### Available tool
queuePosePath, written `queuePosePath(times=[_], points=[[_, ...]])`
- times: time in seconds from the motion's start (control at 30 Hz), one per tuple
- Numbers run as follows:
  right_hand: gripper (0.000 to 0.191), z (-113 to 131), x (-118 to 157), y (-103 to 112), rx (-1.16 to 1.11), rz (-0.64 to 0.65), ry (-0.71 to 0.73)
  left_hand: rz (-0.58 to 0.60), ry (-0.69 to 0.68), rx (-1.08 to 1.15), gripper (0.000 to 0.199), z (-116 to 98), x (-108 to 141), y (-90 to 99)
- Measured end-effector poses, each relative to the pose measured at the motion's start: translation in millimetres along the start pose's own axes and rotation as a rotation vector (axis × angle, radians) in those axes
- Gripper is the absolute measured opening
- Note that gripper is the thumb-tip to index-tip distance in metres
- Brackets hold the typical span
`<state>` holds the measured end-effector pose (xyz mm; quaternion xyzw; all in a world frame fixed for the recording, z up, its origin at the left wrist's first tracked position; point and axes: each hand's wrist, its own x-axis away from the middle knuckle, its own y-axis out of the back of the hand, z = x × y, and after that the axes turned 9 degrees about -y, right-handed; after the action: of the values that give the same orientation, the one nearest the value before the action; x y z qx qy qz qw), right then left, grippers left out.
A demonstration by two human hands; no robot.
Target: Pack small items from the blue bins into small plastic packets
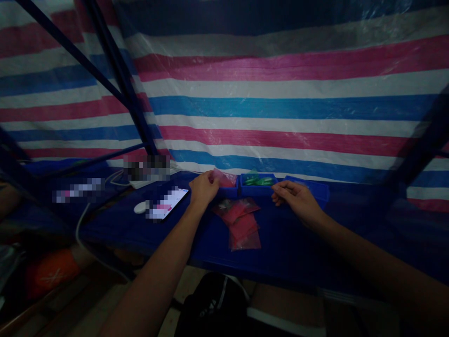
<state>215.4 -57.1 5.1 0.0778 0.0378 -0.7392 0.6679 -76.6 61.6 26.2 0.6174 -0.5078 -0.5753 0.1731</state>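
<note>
My left hand is at the left blue bin, its fingers closed at the edge of the pink packets inside. My right hand hovers by the right side of the middle blue bin, which holds green packets. Its fingers are curled and pinched; whatever they hold is too small to make out. Several clear bags with red contents lie overlapping on the blue table between my hands. A third blue bin stands partly behind my right hand.
A lit phone and a white oval object lie left of my left forearm. Behind them is a white power strip with cables. Blue metal posts and a striped sheet stand behind the table. Part of another person shows at lower left.
</note>
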Motion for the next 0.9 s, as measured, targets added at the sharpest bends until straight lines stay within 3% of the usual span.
queuePosePath(times=[0.23, 0.53, 0.63, 0.73, 0.83, 0.9], points=[[0.036, -6.4, -2.1, 0.6, 0.023, 0.032, 0.006, 0.029, -0.013, -0.085, 0.036, 0.5, 3.2, 3.4], [0.037, -8.5, -1.9, 0.1, 0.052, 0.052, 0.005, 0.049, -0.003, -0.141, 0.041, 1.5, 7.7, 1.0], [0.037, -8.4, -1.3, -0.6, 0.055, 0.054, 0.003, -0.023, 0.011, -0.146, 0.047, -0.4, 12.5, -0.4], [0.037, -7.5, -1.0, -0.7, 0.067, 0.051, 0.001, -0.098, -0.109, -0.123, 0.050, -6.7, 17.8, 3.0], [0.035, -7.8, -1.0, -0.2, 0.077, 0.062, 0.003, 0.029, -0.304, -0.048, 0.046, -15.3, 21.6, 5.9], [0.034, -8.5, -0.2, 0.1, 0.096, 0.079, 0.009, 0.126, -0.365, -0.018, 0.048, -20.3, 23.3, 4.8]])
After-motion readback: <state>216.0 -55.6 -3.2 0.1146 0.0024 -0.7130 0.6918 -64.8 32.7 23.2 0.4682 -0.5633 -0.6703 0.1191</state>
